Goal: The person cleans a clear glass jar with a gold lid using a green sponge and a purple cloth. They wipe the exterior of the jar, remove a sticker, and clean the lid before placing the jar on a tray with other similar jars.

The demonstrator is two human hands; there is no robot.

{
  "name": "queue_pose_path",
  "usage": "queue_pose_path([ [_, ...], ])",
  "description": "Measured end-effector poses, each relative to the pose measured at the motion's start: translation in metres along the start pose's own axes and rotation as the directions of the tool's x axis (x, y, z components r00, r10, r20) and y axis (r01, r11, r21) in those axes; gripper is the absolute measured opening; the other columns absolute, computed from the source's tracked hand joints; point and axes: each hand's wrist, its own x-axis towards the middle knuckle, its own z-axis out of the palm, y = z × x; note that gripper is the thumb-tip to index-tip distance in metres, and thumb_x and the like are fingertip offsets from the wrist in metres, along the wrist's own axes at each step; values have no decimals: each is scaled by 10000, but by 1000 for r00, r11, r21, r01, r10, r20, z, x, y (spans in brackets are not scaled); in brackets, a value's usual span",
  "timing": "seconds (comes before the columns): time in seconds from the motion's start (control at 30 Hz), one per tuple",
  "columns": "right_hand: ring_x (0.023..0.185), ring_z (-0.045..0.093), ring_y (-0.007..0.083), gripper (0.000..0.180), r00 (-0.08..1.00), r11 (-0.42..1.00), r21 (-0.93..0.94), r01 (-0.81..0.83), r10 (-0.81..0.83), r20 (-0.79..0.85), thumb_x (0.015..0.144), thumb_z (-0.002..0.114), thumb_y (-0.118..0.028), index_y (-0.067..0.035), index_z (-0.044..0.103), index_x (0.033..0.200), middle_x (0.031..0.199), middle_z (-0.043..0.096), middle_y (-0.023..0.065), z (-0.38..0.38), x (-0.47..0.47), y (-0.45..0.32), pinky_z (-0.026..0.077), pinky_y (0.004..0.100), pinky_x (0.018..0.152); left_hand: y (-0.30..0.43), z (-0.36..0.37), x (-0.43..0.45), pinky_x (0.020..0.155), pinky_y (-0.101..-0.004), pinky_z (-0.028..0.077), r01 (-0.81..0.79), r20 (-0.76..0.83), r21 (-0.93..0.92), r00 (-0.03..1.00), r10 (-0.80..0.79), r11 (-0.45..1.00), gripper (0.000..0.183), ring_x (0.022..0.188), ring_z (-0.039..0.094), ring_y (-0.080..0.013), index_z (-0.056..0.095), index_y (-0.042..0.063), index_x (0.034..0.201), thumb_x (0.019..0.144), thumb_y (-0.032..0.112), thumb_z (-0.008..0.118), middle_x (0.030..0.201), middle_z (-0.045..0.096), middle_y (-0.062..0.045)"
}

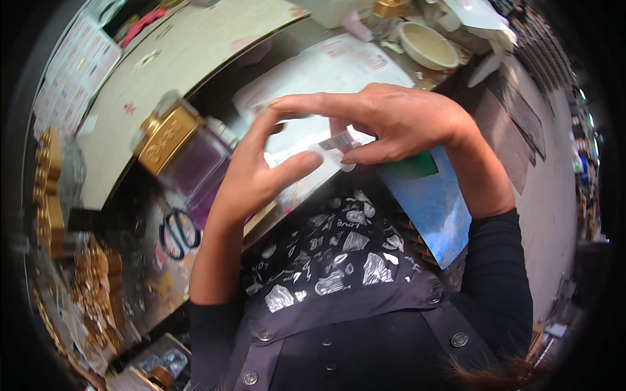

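Over a white printed sheet (313,73), my two hands come close together in front of my apron. Between the thumb and fingers of my right hand (391,122) is a small pale strip with a printed code (337,141), partly see-through and blurred. My left hand (266,161) is curved, with its thumb well apart from the index finger and pointing toward the strip. The two index fingertips meet or nearly meet at the top, where a greyish blur hides whether anything is pinched. Left of my left hand lies a purple bottle (195,156) with a gold cap (168,134).
Dark-handled scissors (180,234) lie at the left. Several gold pieces (98,288) stand along the far left edge. A pale board (195,44) spans the upper left. A cream bowl (429,46) sits at upper right. A blue sheet (435,205) hangs beneath my right forearm.
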Motion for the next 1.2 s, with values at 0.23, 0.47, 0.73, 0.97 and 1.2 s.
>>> queue_pose_path([
  [0.23, 595, 493, 40, 857, 994, 942, 320, -103, 109, -1, 740, 726, -71, -139, 310, 1486, 822, 622, 19, 21, 57, -1, 406, 188, 516, 16, -30, -34, 721, -223, 417, 182, -182, -28, 966, -184, 983, 190, 783, 527, -59, 645, 41, 871, 805, 175, 762, 826, 620, 7],
  [0.47, 728, 551, 46, 217, 979, 448, 873, -191, 155, 135, 768, 756, -108, -53, 635, 940, 871, 608, -8, 83, 97, 10, 408, 149, 564, -22, -31, -92, 833, -239, 400, -143, -598, -129, 800, 38, 981, 225, 924, 535, -99, 649, 53, 995, 795, 45, 751, 966, 615, -6],
  [0.73, 751, 599, 62, 167, 921, 762, 647, 39, -279, 273, 835, 739, -122, -12, 669, 939, 825, 655, 1, 50, 166, -13, 492, 213, 693, -43, -56, -139, 865, -255, 376, -164, -828, -86, 561, 21, 983, 325, 1021, 523, -112, 553, 27, 1223, 984, 243, 512, 1150, 584, -34],
  [0.97, 745, 613, 125, 346, 974, 979, 197, 49, -91, 206, 820, 717, -192, -60, 661, 1135, 794, 656, 37, 72, 220, 18, 494, 274, 706, -62, -102, -106, 923, -273, 378, -16, -862, 146, 488, 135, 989, 302, 1043, 523, -117, 595, 45, 1191, 988, 262, 537, 1152, 590, -42],
  [1.2, 780, 613, 145, 450, 979, 963, 228, 143, -171, 107, 775, 695, -143, -76, 583, 1206, 834, 653, 49, 74, 205, 14, 491, 283, 746, -38, -117, -91, 1013, -347, 328, 148, -582, 651, 726, 365, 745, 339, 1137, 456, -207, 640, 80, 1146, 944, 350, 602, 1120, 589, -97],
])
